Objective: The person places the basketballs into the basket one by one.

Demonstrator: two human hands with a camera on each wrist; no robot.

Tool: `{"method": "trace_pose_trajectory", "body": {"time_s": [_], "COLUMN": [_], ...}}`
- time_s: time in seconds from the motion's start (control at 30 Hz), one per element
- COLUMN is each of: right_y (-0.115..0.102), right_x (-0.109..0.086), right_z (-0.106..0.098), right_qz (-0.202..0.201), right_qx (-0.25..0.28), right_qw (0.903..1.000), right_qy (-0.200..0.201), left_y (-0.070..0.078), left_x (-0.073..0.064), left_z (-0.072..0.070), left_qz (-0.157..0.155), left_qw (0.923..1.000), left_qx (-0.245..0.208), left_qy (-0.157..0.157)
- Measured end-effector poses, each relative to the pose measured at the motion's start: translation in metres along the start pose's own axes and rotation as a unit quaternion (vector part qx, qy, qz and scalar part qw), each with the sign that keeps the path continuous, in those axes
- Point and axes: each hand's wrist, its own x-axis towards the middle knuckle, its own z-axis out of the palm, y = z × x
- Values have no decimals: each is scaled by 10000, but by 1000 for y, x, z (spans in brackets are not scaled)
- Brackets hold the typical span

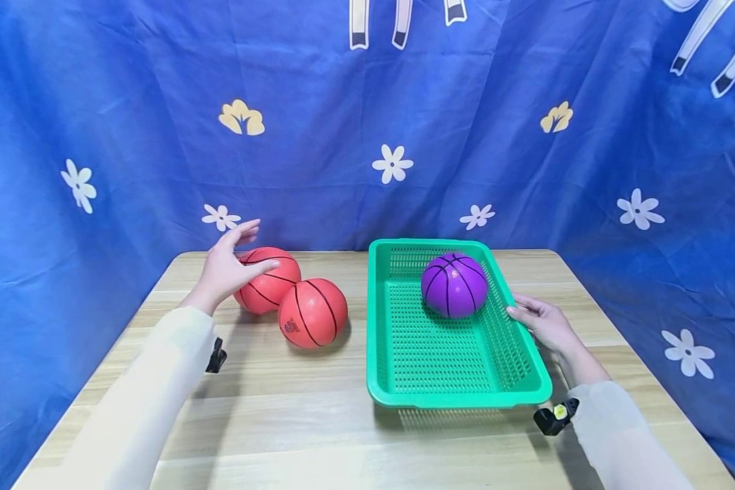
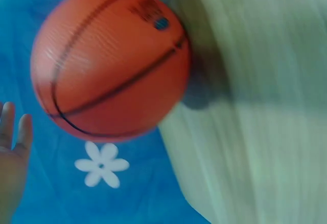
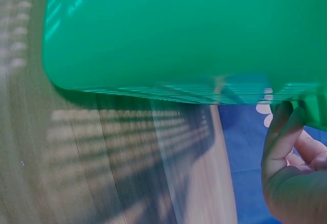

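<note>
My left hand (image 1: 229,265) is over the left side of the farther red basketball (image 1: 277,286), thumb and fingers spread. In the left wrist view its fingers (image 2: 23,134) stand apart from a red ball (image 2: 110,66). Just in front and to the right sits a nearer red basketball (image 1: 312,314). At the right, my right hand (image 1: 548,323) grips the side rim of a green plastic basket (image 1: 376,327), thumb on top and fingers curled underneath. A purple basketball (image 1: 455,286) lies inside the basket, toward its far end.
The wooden table (image 1: 282,429) ends at a far edge just behind the balls and basket. A blue curtain (image 1: 318,136) with white flowers hangs behind and along both sides.
</note>
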Motion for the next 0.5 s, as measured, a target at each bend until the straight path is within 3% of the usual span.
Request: {"method": "trace_pose_trajectory", "body": {"time_s": [0.2,0.5], "right_y": [1,3], "right_x": [0,1], "right_z": [0,1], "right_qz": [-13,-46], "right_qx": [-17,56], "right_qw": [10000,10000], "right_qy": [-1,1], "left_y": [-19,-47], "left_x": [-8,-21], "left_z": [-8,-9], "left_qz": [10,-542], "left_qw": [9993,9960], "left_qx": [361,636], "left_qy": [95,-333]}}
